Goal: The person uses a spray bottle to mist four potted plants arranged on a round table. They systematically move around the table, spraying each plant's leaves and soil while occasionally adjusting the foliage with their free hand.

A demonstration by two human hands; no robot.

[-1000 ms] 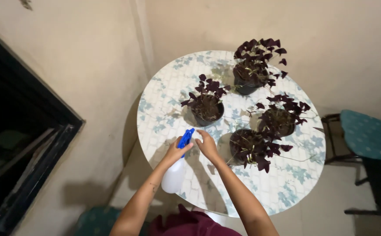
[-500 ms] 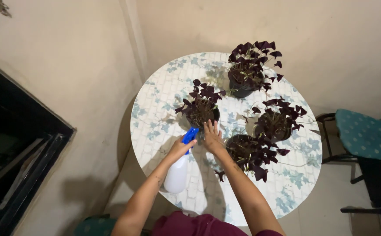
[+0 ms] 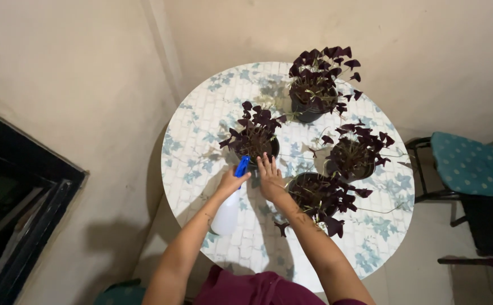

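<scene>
A person leans over a round surface patterned with pale blue leaves, seen from above. The left hand is wrapped around the neck of a white spray bottle, its grip clamped just below the blue trigger head, which points toward the nearest plant. The bottle tilts, its base hanging over the near edge of the surface.

The right hand lies flat with fingers spread and holding nothing, its fingertips at the rim of a dark pot of purple-leaved plant; whether they actually touch the pot is hard to tell from this angle.

Three more pots of the same dark purple foliage share the surface: one just right of the right wrist, one further right, and one at the far side near the wall. Thin stems trail from them across the tiled pattern.

A chair with a teal dotted cushion stands to the right, apart from the surface, and a dark window frame fills the left wall. A maroon garment shows at the bottom edge.
</scene>
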